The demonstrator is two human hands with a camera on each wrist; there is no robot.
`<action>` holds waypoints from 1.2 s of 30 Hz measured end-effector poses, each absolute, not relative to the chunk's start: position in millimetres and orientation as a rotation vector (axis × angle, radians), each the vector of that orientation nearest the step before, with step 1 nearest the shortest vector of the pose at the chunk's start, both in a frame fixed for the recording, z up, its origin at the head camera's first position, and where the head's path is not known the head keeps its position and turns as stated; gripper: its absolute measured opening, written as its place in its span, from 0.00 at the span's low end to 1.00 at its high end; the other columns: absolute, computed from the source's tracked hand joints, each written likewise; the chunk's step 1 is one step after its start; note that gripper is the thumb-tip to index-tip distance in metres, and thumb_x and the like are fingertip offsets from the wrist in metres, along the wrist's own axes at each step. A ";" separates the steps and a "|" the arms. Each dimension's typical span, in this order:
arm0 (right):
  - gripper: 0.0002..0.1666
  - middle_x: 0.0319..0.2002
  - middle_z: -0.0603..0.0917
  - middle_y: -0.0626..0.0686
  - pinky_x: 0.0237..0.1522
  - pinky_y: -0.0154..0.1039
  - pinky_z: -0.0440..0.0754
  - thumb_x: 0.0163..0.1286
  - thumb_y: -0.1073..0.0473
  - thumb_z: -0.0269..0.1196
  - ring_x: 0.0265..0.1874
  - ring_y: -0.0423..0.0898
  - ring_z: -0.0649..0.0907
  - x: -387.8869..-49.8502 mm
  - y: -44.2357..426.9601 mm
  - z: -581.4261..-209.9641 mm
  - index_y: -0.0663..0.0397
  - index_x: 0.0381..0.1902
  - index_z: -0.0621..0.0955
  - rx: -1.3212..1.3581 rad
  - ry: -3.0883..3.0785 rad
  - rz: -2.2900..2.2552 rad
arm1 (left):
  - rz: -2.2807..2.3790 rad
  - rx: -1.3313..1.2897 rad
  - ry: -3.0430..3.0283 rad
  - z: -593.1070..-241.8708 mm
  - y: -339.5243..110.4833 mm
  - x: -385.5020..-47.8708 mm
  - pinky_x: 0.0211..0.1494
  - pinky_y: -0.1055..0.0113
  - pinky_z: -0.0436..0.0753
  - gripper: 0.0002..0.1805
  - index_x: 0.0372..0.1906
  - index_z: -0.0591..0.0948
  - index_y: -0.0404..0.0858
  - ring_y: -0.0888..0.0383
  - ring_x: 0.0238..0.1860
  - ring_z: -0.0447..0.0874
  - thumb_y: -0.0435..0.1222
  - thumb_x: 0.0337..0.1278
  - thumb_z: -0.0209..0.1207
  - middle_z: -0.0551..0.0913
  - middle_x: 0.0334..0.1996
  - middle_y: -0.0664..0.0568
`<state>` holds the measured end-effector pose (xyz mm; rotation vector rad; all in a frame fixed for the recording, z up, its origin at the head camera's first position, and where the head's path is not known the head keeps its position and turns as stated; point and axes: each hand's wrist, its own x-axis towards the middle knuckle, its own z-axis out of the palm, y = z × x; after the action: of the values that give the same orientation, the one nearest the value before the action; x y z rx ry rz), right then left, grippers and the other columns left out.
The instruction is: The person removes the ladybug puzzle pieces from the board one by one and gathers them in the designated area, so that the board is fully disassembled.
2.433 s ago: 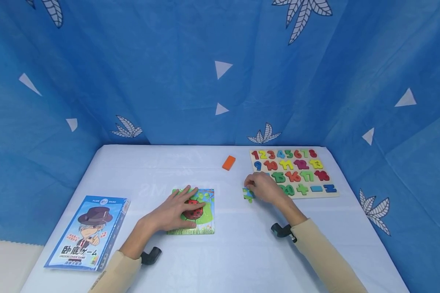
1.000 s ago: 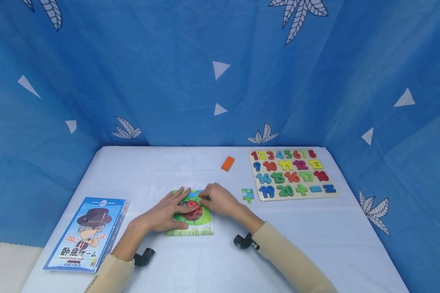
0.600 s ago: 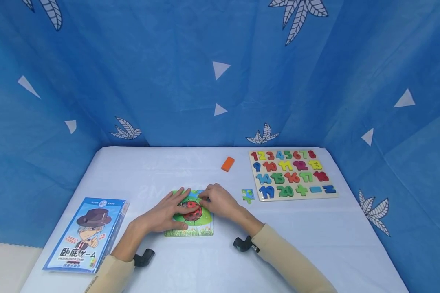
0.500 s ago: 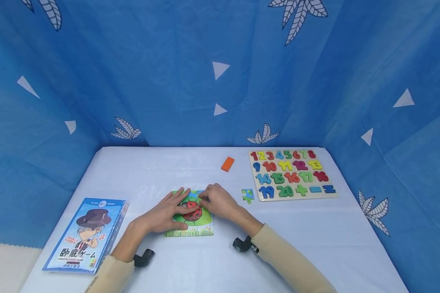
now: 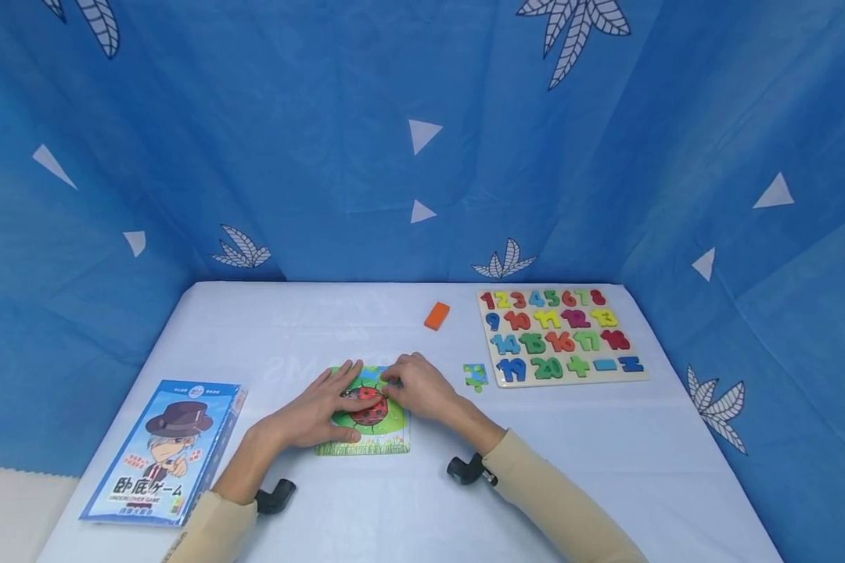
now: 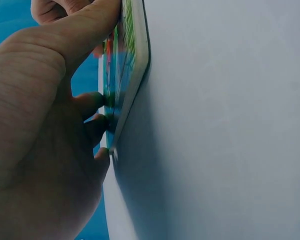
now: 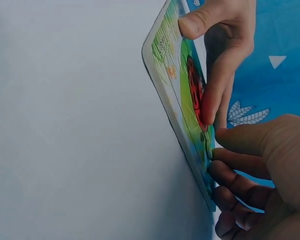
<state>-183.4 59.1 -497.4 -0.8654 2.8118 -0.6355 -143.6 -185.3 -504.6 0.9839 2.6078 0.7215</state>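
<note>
A square ladybug jigsaw puzzle (image 5: 387, 442) lies flat on the table in front of me. My left hand (image 5: 320, 410) rests across its left side with fingers spread, its index fingertip on the ladybug. In the left wrist view, several fingertips (image 6: 96, 127) touch the board's edge. My right hand (image 5: 422, 385) reaches over the puzzle's upper right, thumb and index finger pinching at a piece beside the ladybug. In the right wrist view, the curled fingers of my right hand (image 7: 260, 170) stay close against the picture and partly hide it. A loose puzzle piece (image 5: 475, 375) lies to the right.
A wooden number board (image 5: 570, 381) with coloured numerals sits at the back right. An orange block (image 5: 436, 316) is near the table's far edge. On the left lies a blue boxed game (image 5: 165, 453). Blue cloth (image 5: 366, 195) hangs behind and beside the white table (image 5: 394, 516).
My right hand has moved left from the loose piece by the number board to the puzzle's upper right, leaving that piece on the table. Over the last second both hands have barely moved.
</note>
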 end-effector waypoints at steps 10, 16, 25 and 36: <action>0.13 0.41 0.84 0.44 0.43 0.33 0.77 0.70 0.51 0.67 0.41 0.40 0.78 -181.1 55.8 -499.8 0.48 0.48 0.89 -0.820 2.847 -0.670 | 0.737 0.960 2.610 -504.7 -185.3 -141.9 0.76 0.34 0.46 0.36 0.69 0.77 0.49 0.38 0.80 0.39 0.56 0.56 0.67 0.45 0.80 0.37; 0.15 0.42 0.85 0.44 0.43 0.33 0.78 0.70 0.50 0.67 0.42 0.40 0.78 -181.9 55.1 -499.7 0.47 0.49 0.89 -0.835 2.857 -0.627 | 0.730 0.924 2.611 -504.4 -185.1 -141.6 0.77 0.34 0.44 0.36 0.69 0.76 0.50 0.36 0.80 0.36 0.56 0.57 0.67 0.43 0.80 0.35; 0.14 0.39 0.85 0.44 0.42 0.33 0.77 0.69 0.50 0.67 0.39 0.39 0.78 -184.7 54.0 -497.9 0.48 0.48 0.89 -0.793 2.821 -0.670 | 0.673 0.917 2.612 -504.9 -184.8 -142.0 0.77 0.34 0.44 0.34 0.70 0.75 0.52 0.37 0.80 0.34 0.57 0.59 0.65 0.41 0.80 0.35; 0.12 0.35 0.83 0.43 0.39 0.33 0.77 0.69 0.51 0.67 0.37 0.39 0.77 -186.2 52.8 -498.6 0.49 0.46 0.89 -0.766 2.802 -0.743 | 0.681 0.888 2.591 -503.2 -183.3 -141.0 0.77 0.34 0.41 0.34 0.70 0.75 0.52 0.37 0.80 0.33 0.57 0.60 0.64 0.40 0.80 0.35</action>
<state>-186.2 52.8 -498.6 -0.7655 2.8018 -0.7427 -141.0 -183.3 -503.2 0.8879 2.5907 0.6808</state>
